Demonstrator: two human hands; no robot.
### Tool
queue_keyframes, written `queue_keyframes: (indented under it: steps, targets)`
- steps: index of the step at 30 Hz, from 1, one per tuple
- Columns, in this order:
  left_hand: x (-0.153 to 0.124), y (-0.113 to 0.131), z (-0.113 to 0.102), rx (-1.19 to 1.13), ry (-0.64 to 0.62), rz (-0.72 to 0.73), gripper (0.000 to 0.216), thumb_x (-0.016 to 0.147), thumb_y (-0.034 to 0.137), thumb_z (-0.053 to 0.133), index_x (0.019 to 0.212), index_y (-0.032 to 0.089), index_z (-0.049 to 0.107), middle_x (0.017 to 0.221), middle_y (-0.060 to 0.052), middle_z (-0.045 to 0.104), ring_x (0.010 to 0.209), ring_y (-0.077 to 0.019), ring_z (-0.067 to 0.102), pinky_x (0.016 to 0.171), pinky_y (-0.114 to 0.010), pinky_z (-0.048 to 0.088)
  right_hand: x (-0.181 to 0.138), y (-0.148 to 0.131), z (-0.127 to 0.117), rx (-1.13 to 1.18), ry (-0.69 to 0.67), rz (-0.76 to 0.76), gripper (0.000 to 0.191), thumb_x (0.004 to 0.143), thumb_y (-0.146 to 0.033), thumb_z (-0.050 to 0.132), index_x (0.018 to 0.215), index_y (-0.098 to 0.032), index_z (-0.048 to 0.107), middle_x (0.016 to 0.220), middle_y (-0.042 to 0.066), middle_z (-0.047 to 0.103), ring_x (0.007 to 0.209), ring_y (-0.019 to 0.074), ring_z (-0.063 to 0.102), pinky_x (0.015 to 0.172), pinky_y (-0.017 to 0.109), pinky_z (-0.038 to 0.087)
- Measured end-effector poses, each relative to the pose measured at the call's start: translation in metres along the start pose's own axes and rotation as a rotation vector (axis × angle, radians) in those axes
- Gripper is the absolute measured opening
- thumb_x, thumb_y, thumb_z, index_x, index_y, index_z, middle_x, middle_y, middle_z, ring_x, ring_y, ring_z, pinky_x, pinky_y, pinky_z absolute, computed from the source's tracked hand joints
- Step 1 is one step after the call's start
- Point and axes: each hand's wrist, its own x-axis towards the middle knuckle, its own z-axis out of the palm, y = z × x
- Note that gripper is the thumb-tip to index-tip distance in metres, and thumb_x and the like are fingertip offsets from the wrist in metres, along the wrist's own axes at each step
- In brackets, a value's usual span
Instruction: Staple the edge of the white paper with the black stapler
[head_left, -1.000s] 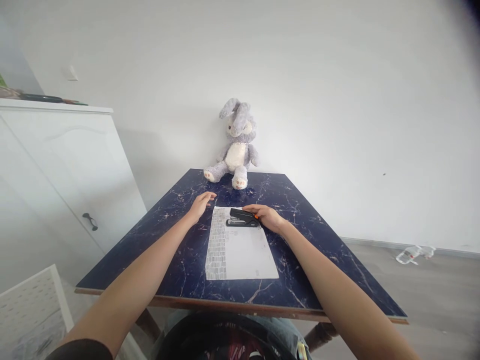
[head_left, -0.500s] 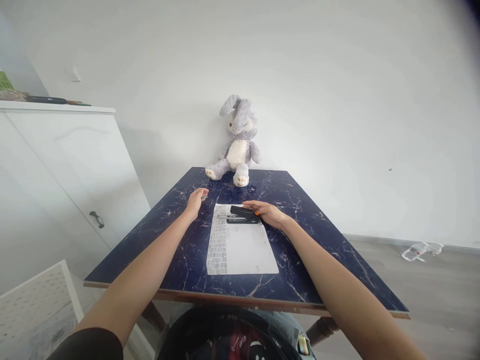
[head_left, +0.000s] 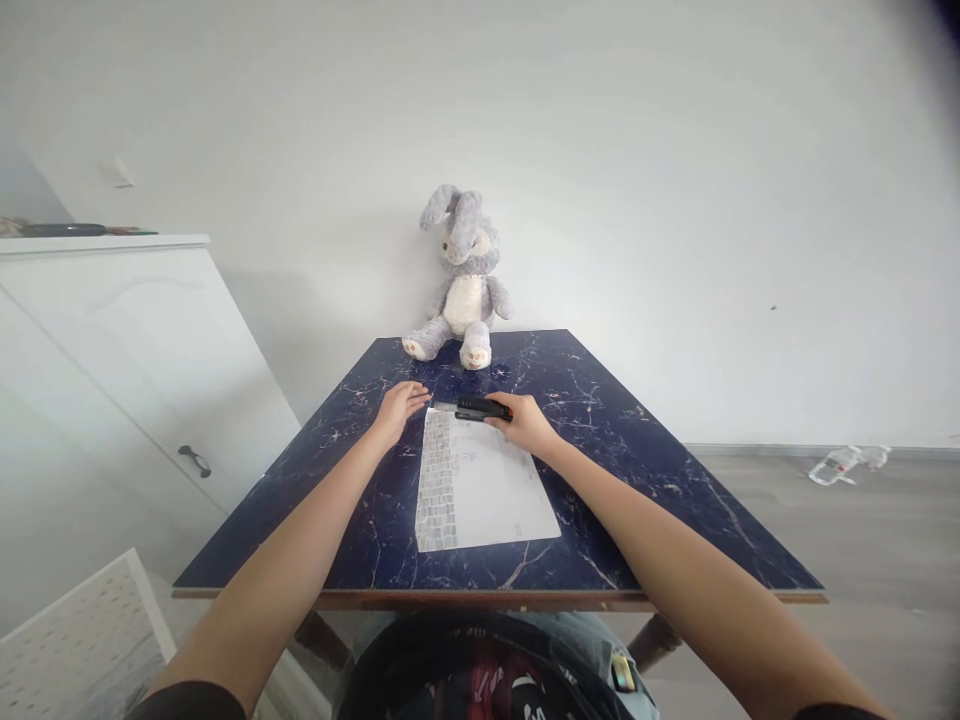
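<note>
A white sheet of paper point(head_left: 480, 485) with a printed strip down its left side lies on the dark blue marbled table point(head_left: 637, 480). At the sheet's far edge my right hand point(head_left: 527, 425) is closed round a black stapler point(head_left: 480, 408) with an orange part. My left hand point(head_left: 400, 408) rests on the table just left of the paper's far left corner, fingers stretched out and holding nothing.
A grey and white plush rabbit point(head_left: 459, 285) sits at the table's far edge against the white wall. A white cabinet point(head_left: 127, 350) stands to the left. A crushed plastic bottle point(head_left: 844, 463) lies on the floor at the right. A white perforated board point(head_left: 67, 640) is at lower left.
My right hand has pushed the stapler from on top of the sheet to its far edge. My left hand shifted slightly towards the paper's corner. The camera view tilted a little.
</note>
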Motion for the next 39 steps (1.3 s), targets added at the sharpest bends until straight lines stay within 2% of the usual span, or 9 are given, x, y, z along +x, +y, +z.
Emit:
queue_keyframes:
  steps: [3, 5, 15, 19, 22, 26, 30, 35, 39]
  targets:
    - [-0.009, 0.008, 0.013, -0.174, -0.255, -0.285, 0.041, 0.094, 0.051, 0.057, 0.095, 0.012, 0.067, 0.108, -0.022, 0.073, 0.104, -0.03, 0.072, 0.095, -0.045, 0.056, -0.002, -0.008, -0.001, -0.138, 0.076, -0.181, 0.039, 0.092, -0.012, 0.053, 0.127, -0.022, 0.066, 0.125, 0.012, 0.069, 0.121, 0.0302, 0.06, 0.104, 0.049, 0.045]
    - [-0.013, 0.012, 0.019, -0.24, -0.341, -0.35, 0.04, 0.095, 0.049, 0.058, 0.096, 0.011, 0.069, 0.11, -0.022, 0.074, 0.109, -0.0302, 0.07, 0.097, -0.044, 0.056, -0.002, -0.013, 0.0, -0.188, 0.047, -0.278, 0.04, 0.097, -0.01, 0.045, 0.129, -0.022, 0.065, 0.132, 0.013, 0.066, 0.131, 0.0299, 0.054, 0.11, 0.052, 0.04]
    - [-0.014, 0.003, 0.02, -0.227, -0.402, -0.256, 0.018, 0.085, 0.02, 0.074, 0.101, 0.011, 0.076, 0.112, -0.015, 0.075, 0.111, -0.0262, 0.07, 0.102, -0.038, 0.055, 0.0, -0.03, 0.004, -0.242, -0.05, -0.379, 0.036, 0.104, -0.016, 0.04, 0.129, -0.024, 0.065, 0.136, 0.01, 0.064, 0.137, 0.0288, 0.049, 0.116, 0.054, 0.032]
    - [-0.011, 0.004, 0.016, -0.129, -0.194, -0.178, 0.016, 0.079, 0.022, 0.079, 0.089, 0.01, 0.075, 0.102, -0.018, 0.076, 0.098, -0.0282, 0.073, 0.093, -0.044, 0.059, 0.002, -0.027, 0.008, -0.222, 0.131, -0.184, 0.037, 0.097, -0.011, 0.046, 0.124, -0.022, 0.068, 0.128, 0.012, 0.069, 0.129, 0.0316, 0.054, 0.112, 0.053, 0.035]
    - [-0.009, 0.011, 0.008, -0.117, 0.001, -0.057, 0.024, 0.078, 0.028, 0.08, 0.093, 0.011, 0.071, 0.097, -0.015, 0.076, 0.086, -0.023, 0.074, 0.086, -0.04, 0.06, 0.003, -0.021, 0.011, -0.118, 0.254, 0.12, 0.026, 0.085, -0.019, 0.066, 0.109, -0.022, 0.074, 0.099, 0.01, 0.076, 0.099, 0.0319, 0.067, 0.094, 0.045, 0.047]
    - [-0.015, 0.028, 0.009, -0.013, 0.139, 0.175, 0.044, 0.075, 0.046, 0.08, 0.106, 0.016, 0.067, 0.098, -0.011, 0.076, 0.059, -0.0141, 0.066, 0.059, -0.03, 0.054, 0.0, -0.013, 0.017, 0.049, 0.102, 0.293, 0.021, 0.065, -0.026, 0.083, 0.085, -0.023, 0.077, 0.073, 0.002, 0.073, 0.067, 0.0229, 0.065, 0.067, 0.032, 0.048]
    - [-0.035, 0.045, 0.027, 0.128, -0.037, 0.294, 0.043, 0.082, 0.054, 0.07, 0.107, 0.019, 0.063, 0.089, -0.008, 0.077, 0.047, -0.0113, 0.058, 0.049, -0.026, 0.046, 0.0, -0.017, 0.021, 0.046, -0.019, 0.257, 0.022, 0.063, -0.028, 0.086, 0.081, -0.022, 0.076, 0.074, 0.002, 0.072, 0.068, 0.0219, 0.066, 0.07, 0.032, 0.05]
    - [-0.06, 0.052, 0.049, 0.3, -0.331, 0.335, 0.037, 0.083, 0.052, 0.07, 0.103, 0.023, 0.061, 0.078, -0.003, 0.074, 0.043, -0.0126, 0.058, 0.046, -0.026, 0.047, 0.003, -0.037, 0.009, 0.073, 0.136, -0.045, 0.043, 0.083, -0.038, 0.077, 0.124, -0.026, 0.067, 0.115, 0.009, 0.071, 0.107, 0.0287, 0.064, 0.095, 0.044, 0.051]
    - [-0.069, 0.048, 0.058, 0.279, -0.451, 0.311, 0.034, 0.084, 0.054, 0.069, 0.094, 0.026, 0.053, 0.068, 0.001, 0.069, 0.045, -0.0145, 0.061, 0.046, -0.026, 0.047, 0.003, -0.049, 0.003, 0.099, 0.126, -0.235, 0.028, 0.094, -0.032, 0.065, 0.122, -0.032, 0.069, 0.11, 0.007, 0.072, 0.102, 0.0265, 0.065, 0.091, 0.043, 0.054]
